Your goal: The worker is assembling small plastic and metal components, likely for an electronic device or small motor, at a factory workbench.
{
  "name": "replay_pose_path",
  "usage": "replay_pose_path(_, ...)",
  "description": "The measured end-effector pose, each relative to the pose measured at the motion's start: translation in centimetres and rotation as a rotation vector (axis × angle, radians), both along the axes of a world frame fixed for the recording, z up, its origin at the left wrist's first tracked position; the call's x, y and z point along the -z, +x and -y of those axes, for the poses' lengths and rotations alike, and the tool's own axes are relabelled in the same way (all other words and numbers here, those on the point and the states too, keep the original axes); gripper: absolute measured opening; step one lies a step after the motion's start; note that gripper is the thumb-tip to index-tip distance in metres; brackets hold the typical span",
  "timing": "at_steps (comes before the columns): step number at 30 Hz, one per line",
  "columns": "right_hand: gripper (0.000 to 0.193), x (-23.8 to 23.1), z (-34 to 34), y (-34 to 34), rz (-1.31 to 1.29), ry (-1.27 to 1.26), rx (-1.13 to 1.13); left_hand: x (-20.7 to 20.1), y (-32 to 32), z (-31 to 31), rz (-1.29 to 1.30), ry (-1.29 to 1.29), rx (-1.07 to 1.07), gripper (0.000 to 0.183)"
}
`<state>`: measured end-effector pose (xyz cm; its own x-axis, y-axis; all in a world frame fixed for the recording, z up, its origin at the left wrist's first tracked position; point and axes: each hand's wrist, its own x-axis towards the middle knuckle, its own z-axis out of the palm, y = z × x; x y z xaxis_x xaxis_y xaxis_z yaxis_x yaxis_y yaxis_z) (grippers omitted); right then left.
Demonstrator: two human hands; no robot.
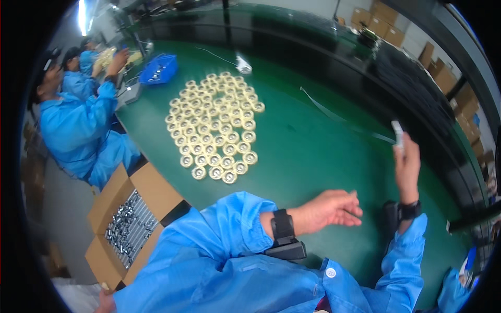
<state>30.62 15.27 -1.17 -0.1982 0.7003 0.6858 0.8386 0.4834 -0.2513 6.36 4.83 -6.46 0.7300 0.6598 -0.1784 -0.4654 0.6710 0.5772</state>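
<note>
My left hand (pixel 327 211) hovers above the green table in front of me, its fingers loosely bent and apart, with nothing visible in them. To the right, my right hand (pixel 408 166) is raised and closed on a small white piece (pixel 397 132) that juts out past the fingertips. A thin pale strip (pixel 334 115) runs across the table toward that hand; whether it joins the white piece I cannot tell. Left of my hands lie many cream toothed gear wheels (pixel 215 125) with metal centres, packed in a cluster.
An open cardboard box (pixel 107 250) of small metal cylinders stands at the lower left. A blue bin (pixel 159 69) sits on the table's far left, near co-workers in blue (pixel 78 125). A white object with a cord (pixel 243 64) lies beyond the gears. A dark ledge (pixel 313 52) borders the table.
</note>
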Motion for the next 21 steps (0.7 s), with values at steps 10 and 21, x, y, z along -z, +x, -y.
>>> replay_pose_path(10,0.049,8.4,-10.1,12.3,0.207,-0.231,0.796,0.0,0.3,-0.3,-0.107,0.158,0.172,0.030)
replay_pose_path(21,0.048,3.5,-8.8,-24.7,-0.059,-0.550,-0.661,0.7,1.7,0.2,-0.252,0.715,0.306,0.021)
